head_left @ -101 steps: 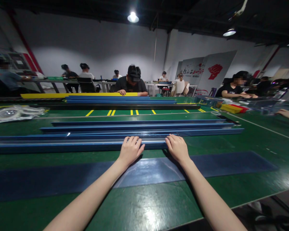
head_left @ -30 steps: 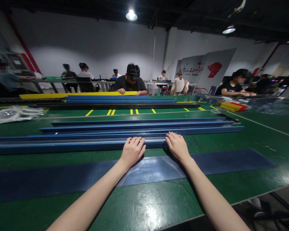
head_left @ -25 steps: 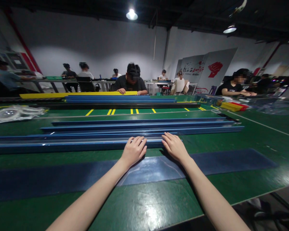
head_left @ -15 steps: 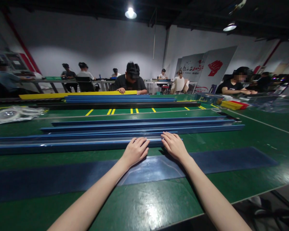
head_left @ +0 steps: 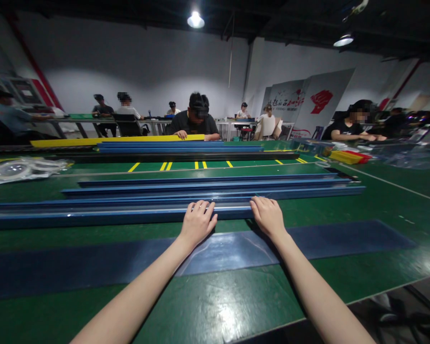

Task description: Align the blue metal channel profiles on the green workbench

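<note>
A long blue channel strip [head_left: 93, 220] lies across the green table, running out of view at the left. My left hand [head_left: 198, 222] is closed over its near wall, fingertips inside the channel and thumb to the front. Near the strip's right end, my right hand [head_left: 268, 216] bends its fingers over the same wall; its thumb is mostly hidden, as is that end of the strip. A flat, bluish translucent plastic sheet [head_left: 232, 248] lies on the table under my wrists, in front of the strip.
More blue channel strips [head_left: 146, 191] lie just behind. Beyond them are a dark strip [head_left: 172, 157], a yellow strip [head_left: 129, 140] and a bagged white roll [head_left: 17, 169]. A co-worker [head_left: 195, 122] leans over the far side. Yellow and red trays [head_left: 349, 156] stand at right.
My hands have slid apart along the blue channel strip, the left one slightly leftward and the right one toward the strip's right end. The plastic sheet has stayed in place.
</note>
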The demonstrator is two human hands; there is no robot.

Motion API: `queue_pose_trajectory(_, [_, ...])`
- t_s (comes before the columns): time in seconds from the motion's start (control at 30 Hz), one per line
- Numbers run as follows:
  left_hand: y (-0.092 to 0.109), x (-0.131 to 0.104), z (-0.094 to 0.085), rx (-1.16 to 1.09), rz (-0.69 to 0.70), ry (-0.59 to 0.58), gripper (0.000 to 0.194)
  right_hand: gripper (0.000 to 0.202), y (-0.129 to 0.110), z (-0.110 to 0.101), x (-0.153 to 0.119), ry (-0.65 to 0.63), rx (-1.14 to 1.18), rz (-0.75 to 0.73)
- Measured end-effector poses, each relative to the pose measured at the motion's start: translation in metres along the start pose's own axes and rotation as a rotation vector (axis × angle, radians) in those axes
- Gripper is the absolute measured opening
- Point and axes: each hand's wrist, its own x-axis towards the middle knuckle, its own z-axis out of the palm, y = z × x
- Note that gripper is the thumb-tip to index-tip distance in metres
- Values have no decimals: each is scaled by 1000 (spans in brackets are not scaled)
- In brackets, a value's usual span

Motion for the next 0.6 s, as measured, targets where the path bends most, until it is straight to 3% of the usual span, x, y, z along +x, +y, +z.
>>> queue_pose_trajectory(0.33, [-1,1,-1,-138,205,-31,29,37,-11,6,-2,-47,122,-236])
queue_pose_trajectory(0.6, [0,3,-4,-155,197,-50,27,36,-12,3,-1,-46,137,-207])
